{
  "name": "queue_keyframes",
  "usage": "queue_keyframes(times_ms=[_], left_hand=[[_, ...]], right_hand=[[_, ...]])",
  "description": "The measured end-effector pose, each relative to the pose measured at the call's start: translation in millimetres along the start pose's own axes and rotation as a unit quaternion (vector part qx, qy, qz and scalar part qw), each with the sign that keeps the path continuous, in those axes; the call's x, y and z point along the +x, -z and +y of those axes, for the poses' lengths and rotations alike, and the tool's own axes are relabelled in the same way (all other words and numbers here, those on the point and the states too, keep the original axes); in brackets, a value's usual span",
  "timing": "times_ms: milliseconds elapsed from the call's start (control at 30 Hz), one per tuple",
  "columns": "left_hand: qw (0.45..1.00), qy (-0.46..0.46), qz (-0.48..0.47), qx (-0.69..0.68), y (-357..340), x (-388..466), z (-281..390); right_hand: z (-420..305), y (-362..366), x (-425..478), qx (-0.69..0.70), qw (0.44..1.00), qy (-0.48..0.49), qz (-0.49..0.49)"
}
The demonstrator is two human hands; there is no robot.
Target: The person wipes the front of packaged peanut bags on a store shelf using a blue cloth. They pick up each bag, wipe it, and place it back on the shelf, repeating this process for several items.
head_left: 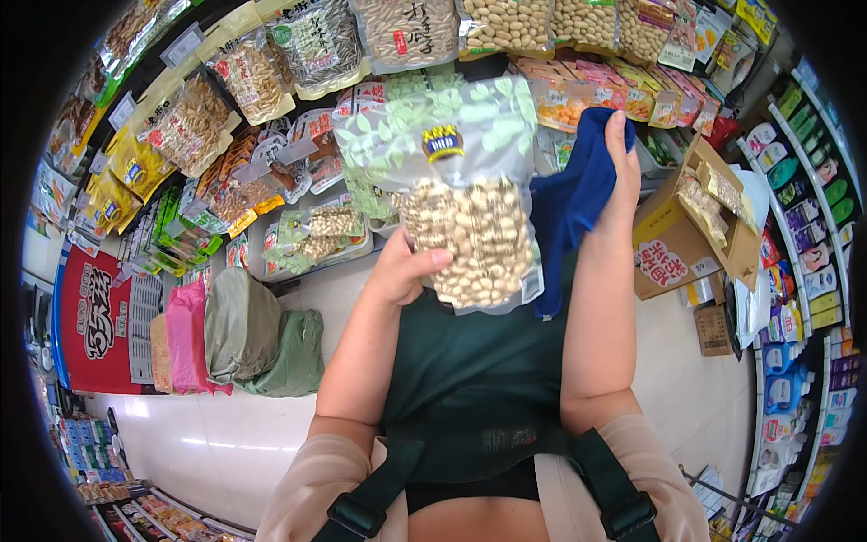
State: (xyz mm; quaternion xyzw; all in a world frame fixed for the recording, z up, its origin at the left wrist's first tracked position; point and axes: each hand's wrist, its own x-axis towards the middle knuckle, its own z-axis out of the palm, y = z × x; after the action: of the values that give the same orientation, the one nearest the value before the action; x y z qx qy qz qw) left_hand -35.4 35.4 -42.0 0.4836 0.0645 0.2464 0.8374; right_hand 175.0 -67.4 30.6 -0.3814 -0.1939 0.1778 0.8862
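Observation:
A clear bag of pistachio-like nuts (474,237) with a green leaf print is held up in front of me. My left hand (406,267) grips its lower left edge, the thumb across the front. To the right of the bag, my right hand (622,166) holds a dark blue cloth (576,196), which hangs down beside the bag. Some of the cloth lies behind the bag's right edge. Both forearms reach up over a dark green apron (474,372).
Snack bags (315,47) hang on racks ahead. A white bin (325,237) holds smaller nut bags. Grey, green and pink sacks (244,325) stand on the floor at left, beside a red box (95,325). An open cardboard box (667,237) and shelves of bottles (786,389) are at right.

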Motion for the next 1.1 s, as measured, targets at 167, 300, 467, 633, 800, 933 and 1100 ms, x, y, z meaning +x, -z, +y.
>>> queue_keyframes(times_ms=[167,300,467,633,800,933,1100], left_hand=[[0.998,-0.054,0.026,-0.009,-7,74,23],[0.997,-0.052,0.056,-0.028,-7,134,25],[0.996,-0.022,0.032,-0.075,3,162,-5],[0.997,-0.021,-0.035,-0.060,14,171,-28],[0.992,-0.080,-0.076,0.063,22,185,-36],[0.988,-0.082,-0.084,0.102,31,189,-45],[0.990,-0.054,-0.089,0.094,23,190,-42]], right_hand=[[17,16,26,-0.174,0.929,-0.138,-0.296],[26,15,48,-0.239,0.902,-0.147,-0.328],[58,50,86,-0.179,0.931,-0.174,-0.265],[75,65,97,-0.138,0.943,-0.222,-0.205],[78,74,105,-0.119,0.947,-0.239,-0.176],[75,76,107,-0.121,0.951,-0.237,-0.159],[70,74,104,-0.111,0.955,-0.232,-0.147]])
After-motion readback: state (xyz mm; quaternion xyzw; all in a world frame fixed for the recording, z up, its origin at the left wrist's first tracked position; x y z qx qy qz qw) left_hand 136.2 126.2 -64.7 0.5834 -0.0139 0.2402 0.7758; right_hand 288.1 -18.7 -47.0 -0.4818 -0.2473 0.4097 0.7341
